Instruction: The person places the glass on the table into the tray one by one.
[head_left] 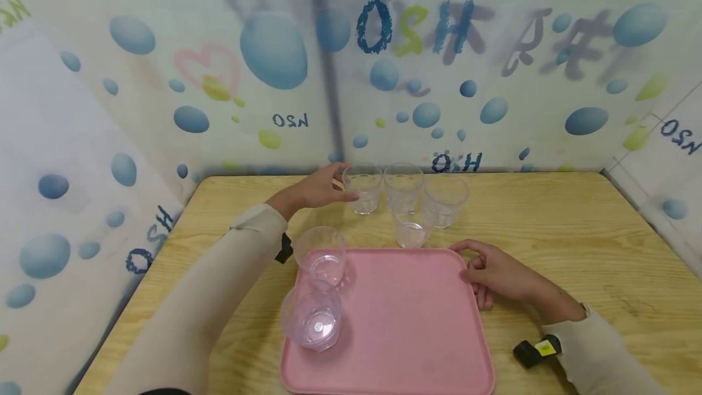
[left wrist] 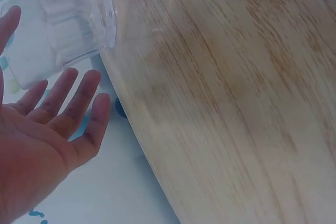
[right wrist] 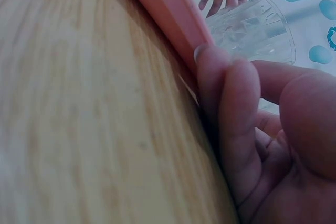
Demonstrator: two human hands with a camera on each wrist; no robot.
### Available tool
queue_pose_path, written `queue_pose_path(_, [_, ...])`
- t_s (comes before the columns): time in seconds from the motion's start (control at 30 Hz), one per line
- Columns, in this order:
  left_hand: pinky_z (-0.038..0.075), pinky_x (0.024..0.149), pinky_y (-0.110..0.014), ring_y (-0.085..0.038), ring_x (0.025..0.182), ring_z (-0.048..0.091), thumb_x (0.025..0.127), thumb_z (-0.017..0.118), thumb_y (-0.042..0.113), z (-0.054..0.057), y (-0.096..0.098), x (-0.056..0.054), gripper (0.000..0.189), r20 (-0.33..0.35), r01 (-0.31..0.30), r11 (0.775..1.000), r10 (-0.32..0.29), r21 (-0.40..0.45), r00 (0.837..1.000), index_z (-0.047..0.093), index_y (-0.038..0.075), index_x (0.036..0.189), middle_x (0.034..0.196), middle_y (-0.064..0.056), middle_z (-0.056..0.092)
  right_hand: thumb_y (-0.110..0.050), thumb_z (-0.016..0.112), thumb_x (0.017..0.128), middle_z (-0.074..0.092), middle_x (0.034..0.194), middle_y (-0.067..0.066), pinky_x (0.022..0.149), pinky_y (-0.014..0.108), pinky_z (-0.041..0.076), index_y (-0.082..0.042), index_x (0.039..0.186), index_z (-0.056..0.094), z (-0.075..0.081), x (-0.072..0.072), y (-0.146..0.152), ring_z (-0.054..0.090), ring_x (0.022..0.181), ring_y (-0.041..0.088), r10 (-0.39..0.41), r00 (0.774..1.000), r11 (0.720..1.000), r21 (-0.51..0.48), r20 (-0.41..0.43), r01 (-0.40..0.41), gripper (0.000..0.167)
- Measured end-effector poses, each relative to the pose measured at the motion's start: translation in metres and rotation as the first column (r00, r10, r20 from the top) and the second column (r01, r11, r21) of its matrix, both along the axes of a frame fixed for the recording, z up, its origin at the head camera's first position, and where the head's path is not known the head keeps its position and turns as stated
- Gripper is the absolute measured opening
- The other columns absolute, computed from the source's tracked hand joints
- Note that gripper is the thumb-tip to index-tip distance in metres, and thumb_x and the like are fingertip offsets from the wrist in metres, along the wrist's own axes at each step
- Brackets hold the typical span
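Note:
My left hand (head_left: 318,189) reaches to the back of the table, fingers apart beside the leftmost clear plastic cup (head_left: 366,194). In the left wrist view the palm faces up near a clear cup (left wrist: 68,30), its fingers spread and not closed round it. With my right hand (head_left: 501,276) I hold the right rim of a pink tray (head_left: 417,322) near its far corner. The right wrist view has fingertips curled against the tray's edge (right wrist: 176,11). Two clear cups stand on the tray's left side: one at the far corner (head_left: 323,261), one nearer (head_left: 314,319).
Close beside the leftmost cup stand more clear cups: one at the back (head_left: 404,185), one to the right (head_left: 448,200) and one in front (head_left: 412,230), just behind the tray. A patterned curtain (head_left: 466,90) hangs behind the wooden table (head_left: 559,224).

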State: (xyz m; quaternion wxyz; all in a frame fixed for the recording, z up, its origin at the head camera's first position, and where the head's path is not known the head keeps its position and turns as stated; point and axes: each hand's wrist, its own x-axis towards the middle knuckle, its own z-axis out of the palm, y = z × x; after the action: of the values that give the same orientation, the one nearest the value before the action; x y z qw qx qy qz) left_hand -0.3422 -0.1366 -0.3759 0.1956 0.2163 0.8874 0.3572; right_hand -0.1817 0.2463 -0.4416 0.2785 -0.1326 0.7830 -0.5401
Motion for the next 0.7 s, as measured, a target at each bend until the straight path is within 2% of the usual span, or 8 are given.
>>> queue_pose_path(0.17, [0.049, 0.106, -0.044, -0.036, 0.135, 0.05, 0.088, 0.077, 0.04, -0.0015, 0.0005, 0.0034, 0.075, 0.028, -0.043, 0.997, 0.042, 0.06, 0.999, 0.035, 0.008, 0.142, 0.151, -0.013, 0.04, -0.013, 0.058, 0.101, 0.061, 0.073, 0.009, 0.047, 0.043, 0.057, -0.004, 0.148, 0.035, 0.0009, 0.0, 0.0002, 0.065, 0.049, 0.016, 0.006, 1.0, 1.0, -0.007, 0.001, -0.006, 0.052])
queue_pose_path(0.3, [0.046, 0.108, -0.046, -0.036, 0.137, 0.047, 0.087, 0.078, 0.038, -0.0014, 0.0019, 0.0072, 0.067, 0.039, -0.052, 0.995, 0.048, 0.091, 0.998, 0.037, 0.009, 0.13, 0.148, -0.011, 0.044, -0.013, 0.058, 0.101, 0.061, 0.072, 0.008, 0.046, 0.041, 0.057, -0.002, 0.148, 0.034, 0.0018, 0.0008, -0.0001, 0.065, 0.048, 0.016, 0.012, 1.0, 1.0, -0.017, 0.001, -0.012, 0.053])
queue_pose_path(0.37, [0.047, 0.107, -0.046, -0.035, 0.136, 0.048, 0.087, 0.079, 0.037, -0.0015, 0.0029, 0.0083, 0.07, 0.048, -0.053, 0.993, 0.048, 0.104, 0.998, 0.034, 0.008, 0.133, 0.147, -0.011, 0.046, -0.012, 0.058, 0.101, 0.06, 0.072, 0.009, 0.046, 0.041, 0.056, -0.001, 0.148, 0.033, 0.0022, 0.0011, 0.0, 0.064, 0.048, 0.016, 0.015, 1.0, 1.0, -0.021, -0.001, -0.015, 0.054])
queue_pose_path(0.43, [0.049, 0.105, -0.047, -0.035, 0.135, 0.048, 0.087, 0.079, 0.037, -0.0016, 0.0037, 0.0088, 0.08, 0.054, -0.054, 0.992, 0.048, 0.117, 0.997, 0.029, 0.007, 0.142, 0.146, -0.012, 0.047, -0.012, 0.058, 0.101, 0.06, 0.072, 0.009, 0.046, 0.04, 0.056, -0.001, 0.148, 0.034, 0.0032, 0.0016, 0.0, 0.064, 0.048, 0.016, 0.009, 1.0, 1.0, -0.014, 0.001, -0.009, 0.054])
queue_pose_path(0.57, [0.051, 0.101, -0.047, -0.034, 0.131, 0.051, 0.087, 0.078, 0.039, -0.0016, 0.0047, 0.0079, 0.098, 0.029, -0.032, 0.994, 0.029, 0.101, 0.999, 0.017, 0.013, 0.158, 0.146, -0.014, 0.048, -0.013, 0.059, 0.101, 0.059, 0.073, 0.01, 0.046, 0.04, 0.056, -0.003, 0.148, 0.035, 0.0045, 0.0017, -0.0003, 0.064, 0.049, 0.017, -0.004, 1.0, 1.0, 0.004, 0.007, 0.004, 0.054])
queue_pose_path(0.7, [0.052, 0.099, -0.046, -0.033, 0.128, 0.053, 0.086, 0.077, 0.044, -0.0009, 0.0041, 0.0068, 0.095, -0.004, 0.006, 0.999, -0.006, 0.045, 1.0, 0.022, 0.017, 0.158, 0.146, -0.016, 0.048, -0.014, 0.059, 0.101, 0.06, 0.073, 0.009, 0.047, 0.041, 0.057, -0.005, 0.147, 0.036, 0.0051, 0.0012, -0.0009, 0.064, 0.049, 0.017, -0.01, 1.0, 1.0, 0.016, 0.01, 0.009, 0.052])
